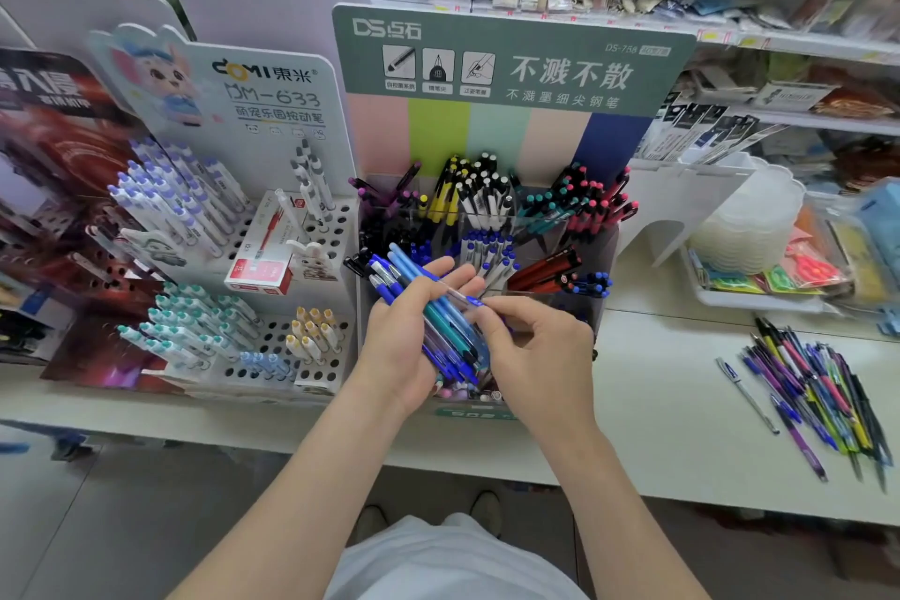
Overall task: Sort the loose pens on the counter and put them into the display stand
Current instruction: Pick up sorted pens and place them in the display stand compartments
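Bare worktop [657, 409] between display stand [511, 63] and loose pens [818, 395], left hand [394, 346] grip round blue-teal pen bundle [440, 329], right hand [535, 351] grip pinching one blue-tipped pen [473, 302]

Display stand [511, 59]: green header, white print; backboard stripes pink, lime, mint, peach, navy. Pen bundle [428, 312] near centre: blue, light blue, teal; one clear pen [458, 295] with blue end. Loose pens [818, 395] right, on white surface [682, 404]: purple, blue, yellow, pink, black. Left stand [272, 151]: white, dotted with dark holes; box [260, 268] red and white.
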Motion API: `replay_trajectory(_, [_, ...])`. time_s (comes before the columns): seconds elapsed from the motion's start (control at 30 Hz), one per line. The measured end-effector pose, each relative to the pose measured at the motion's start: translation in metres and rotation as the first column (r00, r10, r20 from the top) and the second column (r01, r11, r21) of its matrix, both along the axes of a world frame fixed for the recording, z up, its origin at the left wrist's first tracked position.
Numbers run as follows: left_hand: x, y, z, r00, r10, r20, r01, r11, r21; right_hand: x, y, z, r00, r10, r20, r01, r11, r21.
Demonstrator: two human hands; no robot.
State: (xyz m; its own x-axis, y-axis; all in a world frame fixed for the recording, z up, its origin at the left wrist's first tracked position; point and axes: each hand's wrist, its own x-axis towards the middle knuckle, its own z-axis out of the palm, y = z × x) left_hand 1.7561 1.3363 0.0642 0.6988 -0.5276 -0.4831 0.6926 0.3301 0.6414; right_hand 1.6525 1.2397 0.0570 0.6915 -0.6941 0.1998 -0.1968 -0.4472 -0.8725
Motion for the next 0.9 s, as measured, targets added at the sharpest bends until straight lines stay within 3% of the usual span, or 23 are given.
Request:
replay_trajectory(0.1, [-0.001, -0.004, -0.001, 0.997, 0.071, -0.04, -0.068, 0.996, 0.06, 0.0, 0.003, 0.005, 0.982, -0.142, 0.126, 0.15, 0.987, -0.05])
replay_trajectory(0.23, [0.006, -0.005, 0.006, 0.987, 0.111, -0.116, -0.109, 0.994, 0.029, -0.002, 0.011, 0.013, 0.979, 0.001, 0.205, 0.005, 1.0, -0.027])
replay_trajectory(0.33, [0.01, -0.007, 0.013, 0.979, 0.152, -0.136, -0.152, 0.988, 0.014, 0.0, 0.014, 0.007, 0.983, 0.13, 0.132, -0.104, 0.977, -0.188])
replay_trajectory(0.5, [0.013, -0.003, 0.017, 0.971, 0.141, -0.192, -0.169, 0.976, -0.136, 0.007, 0.01, 0.001, 0.991, 0.133, 0.003, -0.122, 0.917, -0.381])
replay_trajectory(0.67, [0.016, -0.002, 0.014, 0.977, 0.163, -0.135, -0.167, 0.986, -0.016, 0.011, 0.012, 0.008, 0.985, 0.142, -0.098, -0.172, 0.851, -0.497])
replay_trajectory(0.83, [0.022, -0.004, 0.015, 0.971, 0.213, -0.104, -0.211, 0.977, 0.031, 0.01, 0.014, 0.012, 0.937, 0.346, -0.043, -0.343, 0.892, -0.295])
replay_trajectory(0.9, [0.025, -0.004, 0.015, 0.971, 0.223, -0.084, -0.222, 0.975, 0.021, 0.012, 0.014, 0.013, 0.942, 0.336, -0.002, -0.328, 0.918, -0.223])
